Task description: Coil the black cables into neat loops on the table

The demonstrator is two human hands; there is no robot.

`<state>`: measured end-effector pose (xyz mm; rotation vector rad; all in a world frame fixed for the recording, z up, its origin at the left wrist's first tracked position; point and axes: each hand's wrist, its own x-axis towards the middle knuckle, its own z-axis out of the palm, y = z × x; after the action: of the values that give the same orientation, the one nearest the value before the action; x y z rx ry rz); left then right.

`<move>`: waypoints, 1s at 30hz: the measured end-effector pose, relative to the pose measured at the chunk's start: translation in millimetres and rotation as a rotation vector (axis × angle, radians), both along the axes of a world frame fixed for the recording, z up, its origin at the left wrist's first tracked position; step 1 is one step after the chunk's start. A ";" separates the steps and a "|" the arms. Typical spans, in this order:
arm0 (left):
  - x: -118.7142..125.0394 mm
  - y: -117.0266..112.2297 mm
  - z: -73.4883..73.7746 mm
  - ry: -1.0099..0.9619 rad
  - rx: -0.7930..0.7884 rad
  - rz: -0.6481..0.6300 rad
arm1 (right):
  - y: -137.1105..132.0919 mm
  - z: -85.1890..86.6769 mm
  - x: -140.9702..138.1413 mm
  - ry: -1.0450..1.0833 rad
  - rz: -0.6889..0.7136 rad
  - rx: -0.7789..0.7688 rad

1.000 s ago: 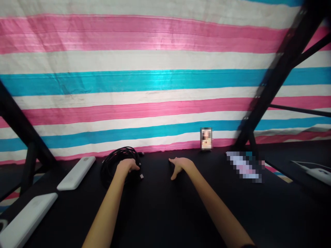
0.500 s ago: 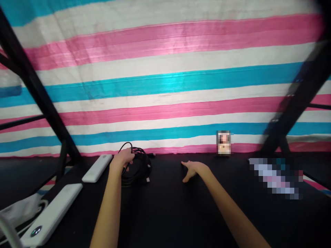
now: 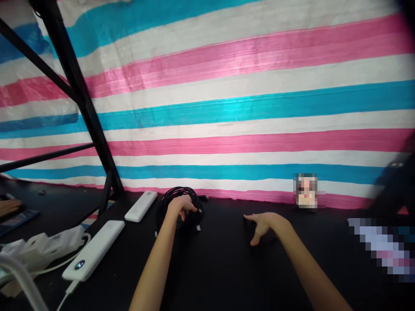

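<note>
My left hand (image 3: 180, 206) grips a coiled bundle of black cable (image 3: 179, 207) that lies on the black table (image 3: 227, 268) near the striped tarp wall. Its fingers curl over the coil's top and a connector end sticks out at the right. My right hand (image 3: 263, 224) rests on the table to the right of the coil, fingers stretched out and spread, touching a small dark object that I cannot make out.
Two white power banks (image 3: 141, 206) (image 3: 94, 250) lie left of the coil, the nearer one with a lit button and a white cable. A white power strip (image 3: 45, 242) sits at far left. A black frame post (image 3: 81, 103) stands at back left. Another person's hand (image 3: 8, 206) shows at the left edge.
The view has swung to the left, showing more of the left table. My left hand has shifted its hold on the cable coil. My right hand stays flat on the table.
</note>
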<state>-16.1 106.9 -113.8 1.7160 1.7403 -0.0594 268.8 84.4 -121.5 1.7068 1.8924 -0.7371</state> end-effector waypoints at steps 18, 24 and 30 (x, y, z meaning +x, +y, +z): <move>-42.7 -11.7 25.9 -0.033 0.421 0.045 | 3.7 -3.6 5.0 0.052 0.001 0.030; -31.8 -6.5 18.8 -0.058 0.386 0.045 | 7.1 -6.7 7.3 0.106 -0.024 0.020; -39.2 -5.4 21.3 0.002 0.415 0.159 | 3.6 -1.0 7.8 0.079 0.008 -0.024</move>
<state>-55.3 101.6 -92.5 1.8496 1.9854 0.3969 276.6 88.0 -122.4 1.6776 1.9337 -0.8318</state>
